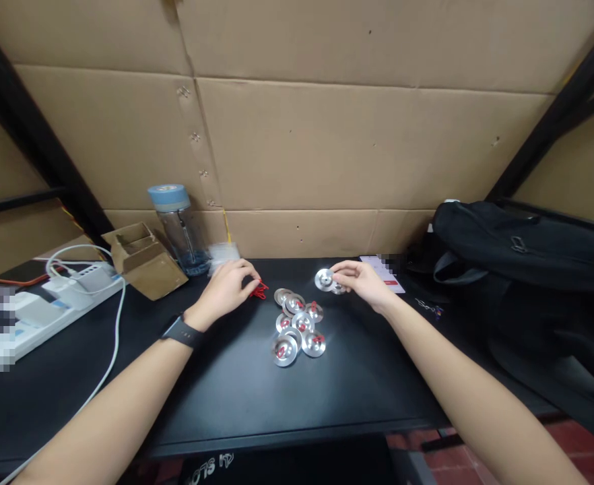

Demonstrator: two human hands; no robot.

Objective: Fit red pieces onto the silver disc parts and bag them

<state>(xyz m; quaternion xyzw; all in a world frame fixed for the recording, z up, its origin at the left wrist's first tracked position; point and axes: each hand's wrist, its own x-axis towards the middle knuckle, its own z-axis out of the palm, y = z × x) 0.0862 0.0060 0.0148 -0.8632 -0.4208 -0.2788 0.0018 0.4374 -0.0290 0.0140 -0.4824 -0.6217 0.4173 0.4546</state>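
My right hand [360, 283] pinches a small silver finger cymbal [324, 279] by its edge, just above the black table. Part of another shiny disc shows under those fingers. Over to the left, my left hand [230, 286] has thumb and fingers brought together at a bunch of red cord [259, 291]; the fingertips are partly hidden. Between my hands lies a loose, overlapping group of several finger cymbals [285, 351], many with a red cord loop at the centre. A dark watch [183, 331] is on my left wrist.
At the left stand a blue-lidded bottle [173, 232], an open cardboard box [148, 266] and a white power strip [69, 310] with a trailing cable. A black bag [509, 269] fills the right side. A cardboard wall [307, 148] closes off the back.
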